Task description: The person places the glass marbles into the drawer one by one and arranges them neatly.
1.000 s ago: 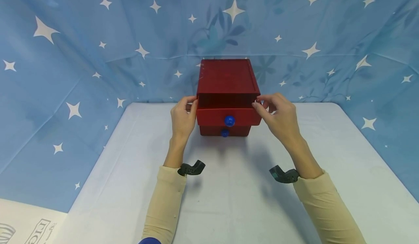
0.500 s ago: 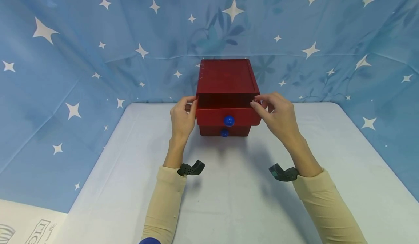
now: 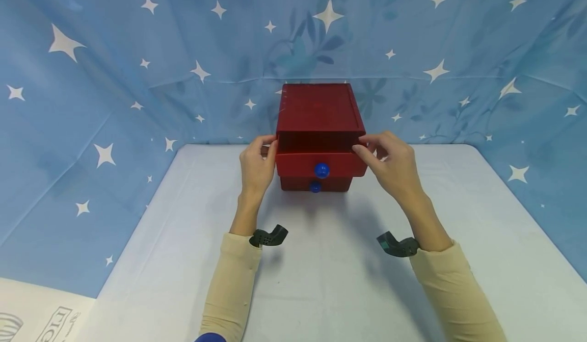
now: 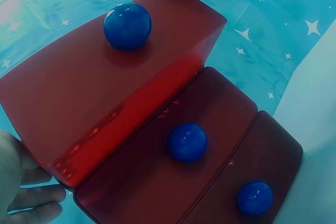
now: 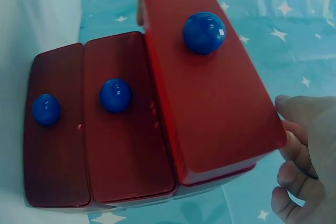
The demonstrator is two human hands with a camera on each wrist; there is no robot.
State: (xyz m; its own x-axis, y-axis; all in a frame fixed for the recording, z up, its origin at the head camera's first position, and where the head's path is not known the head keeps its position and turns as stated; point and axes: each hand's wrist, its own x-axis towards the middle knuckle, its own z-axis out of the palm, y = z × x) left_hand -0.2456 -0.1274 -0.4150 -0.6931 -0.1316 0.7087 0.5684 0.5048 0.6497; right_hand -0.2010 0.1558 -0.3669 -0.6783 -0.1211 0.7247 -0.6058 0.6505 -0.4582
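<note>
A red cabinet (image 3: 318,106) with three drawers stands at the back of the white table. Its top drawer (image 3: 298,165), fronted by a round blue knob (image 3: 322,171), is pulled partway out; no contents show inside. On the drawer's left side, my left hand (image 3: 256,166) holds the edge between thumb and fingers. My right hand (image 3: 390,163) pinches the right side near the rim, its other fingers curled. Both wrist views show the middle drawer (image 5: 123,145) and bottom drawer (image 5: 58,166) closed, each with a blue knob.
Star-patterned blue cloth (image 3: 206,41) hangs behind and beside the table (image 3: 316,281). A blue rounded object (image 3: 210,338) peeks in at the bottom edge by the left sleeve. Printed white material (image 3: 41,311) lies at the lower left.
</note>
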